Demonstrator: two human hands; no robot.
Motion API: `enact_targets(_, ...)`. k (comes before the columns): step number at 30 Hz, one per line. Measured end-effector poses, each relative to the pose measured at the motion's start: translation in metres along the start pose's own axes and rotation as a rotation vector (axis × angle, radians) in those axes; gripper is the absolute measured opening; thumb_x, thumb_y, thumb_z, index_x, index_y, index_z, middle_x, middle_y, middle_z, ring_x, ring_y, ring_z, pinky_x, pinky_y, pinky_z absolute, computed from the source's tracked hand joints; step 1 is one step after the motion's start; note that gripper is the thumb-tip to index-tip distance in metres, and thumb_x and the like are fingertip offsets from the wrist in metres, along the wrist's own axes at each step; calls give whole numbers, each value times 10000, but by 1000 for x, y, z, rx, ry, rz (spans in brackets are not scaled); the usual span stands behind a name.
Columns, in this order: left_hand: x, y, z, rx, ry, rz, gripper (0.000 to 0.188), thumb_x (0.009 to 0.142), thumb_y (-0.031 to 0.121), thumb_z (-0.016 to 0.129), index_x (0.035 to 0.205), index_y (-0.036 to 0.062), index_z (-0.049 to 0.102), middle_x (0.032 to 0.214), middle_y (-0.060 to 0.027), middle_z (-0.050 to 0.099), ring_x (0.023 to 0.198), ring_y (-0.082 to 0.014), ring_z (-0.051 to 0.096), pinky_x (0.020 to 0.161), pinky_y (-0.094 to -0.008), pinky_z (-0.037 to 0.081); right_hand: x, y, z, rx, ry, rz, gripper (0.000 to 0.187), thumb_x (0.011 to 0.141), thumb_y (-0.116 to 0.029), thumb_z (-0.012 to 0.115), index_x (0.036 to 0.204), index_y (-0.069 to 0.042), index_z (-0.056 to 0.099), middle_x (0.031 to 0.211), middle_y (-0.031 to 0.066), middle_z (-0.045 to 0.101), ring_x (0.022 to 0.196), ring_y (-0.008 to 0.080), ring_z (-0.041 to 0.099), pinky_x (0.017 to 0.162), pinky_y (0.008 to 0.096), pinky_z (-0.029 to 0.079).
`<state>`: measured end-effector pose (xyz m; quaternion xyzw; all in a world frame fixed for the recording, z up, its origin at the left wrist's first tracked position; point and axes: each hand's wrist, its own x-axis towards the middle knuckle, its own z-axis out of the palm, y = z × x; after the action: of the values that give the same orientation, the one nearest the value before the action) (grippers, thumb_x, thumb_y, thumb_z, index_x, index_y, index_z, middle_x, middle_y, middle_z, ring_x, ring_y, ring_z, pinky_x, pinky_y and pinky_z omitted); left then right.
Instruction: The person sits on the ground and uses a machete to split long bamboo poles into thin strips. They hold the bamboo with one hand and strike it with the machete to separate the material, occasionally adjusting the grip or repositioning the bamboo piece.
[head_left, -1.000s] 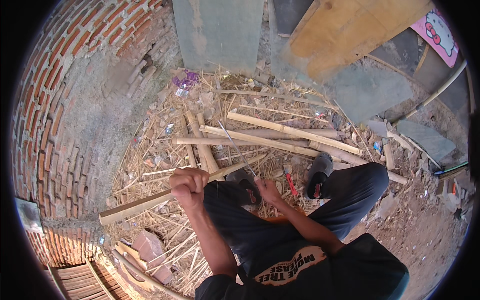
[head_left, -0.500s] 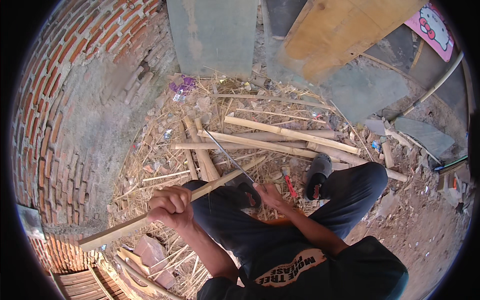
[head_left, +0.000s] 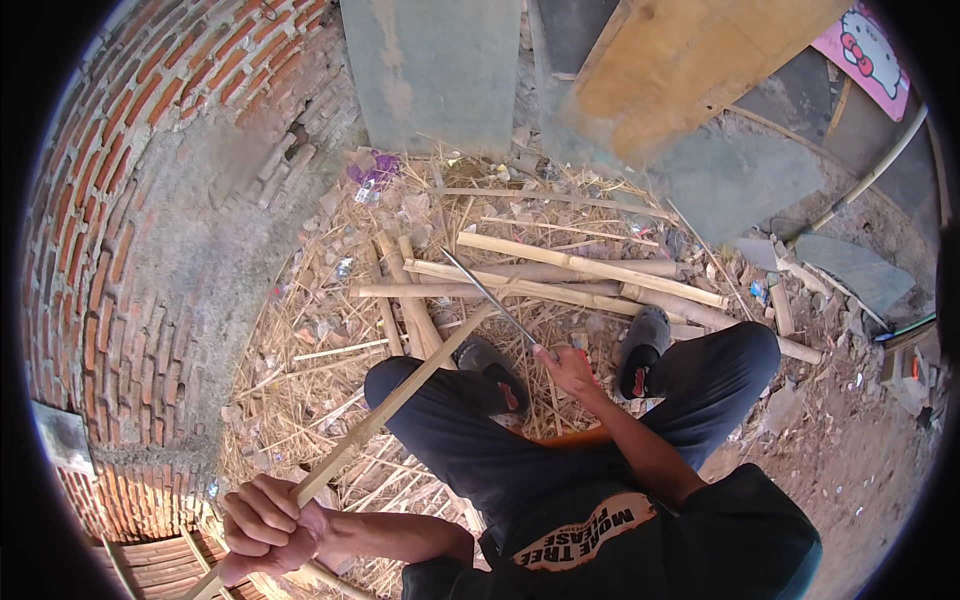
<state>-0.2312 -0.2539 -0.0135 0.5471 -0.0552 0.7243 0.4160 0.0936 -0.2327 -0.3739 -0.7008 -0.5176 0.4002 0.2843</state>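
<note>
My left hand (head_left: 270, 525) is wrapped round a long bamboo strip (head_left: 385, 410), low on the left. The strip slants up and away past my left knee, and its far end comes close to the blade. In my right hand (head_left: 568, 370) is a long, narrow-bladed knife (head_left: 487, 295), its blade pointing forward and left, over the bamboo pieces on the ground. The knife's handle is mostly hidden by my fingers. Whether the blade touches the strip I cannot tell.
Split bamboo lengths (head_left: 590, 270) lie crosswise ahead of my shoes (head_left: 640, 345). Straw and rubble cover the ground. A brick wall (head_left: 110, 330) stands at left; grey boards (head_left: 435, 80) and a tan board (head_left: 700, 60) lean at the back. More slats (head_left: 160, 570) lie at lower left.
My left hand has drawn the bamboo strip back toward the lower left, and the strip now slants more steeply. My right hand and the knife have shifted slightly right.
</note>
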Motion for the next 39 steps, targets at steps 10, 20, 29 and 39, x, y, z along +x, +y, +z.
enact_targets(10,-1,-11,-14,-92,18,-67,661,1042,467,581,528,192,271,381,62,270,315,-25,174,334,-213,129,-4,-22,11,40,23,-190,656,981,-604,543,855,17,710,646,210,613,642,390,642,647,482,486)
enact_targets(20,14,66,5,-222,-2,-3,610,1017,271,602,501,217,281,380,79,267,323,-10,172,352,-201,123,29,93,-2,154,181,356,836,931,-731,501,701,59,649,635,203,615,631,381,607,659,487,482)
enact_targets(29,-9,86,-25,-212,80,29,605,1043,327,553,523,203,269,409,70,231,354,-30,141,376,-237,110,27,33,-23,923,140,437,797,946,-746,486,1041,20,682,535,-47,351,420,88,343,470,267,335)
enact_targets(39,-57,101,-84,-326,243,110,620,1079,455,485,555,210,262,439,60,211,386,-50,120,414,-276,88,47,-45,-101,1481,270,170,518,973,-599,597,1135,-107,604,551,-83,288,421,58,271,447,246,280)
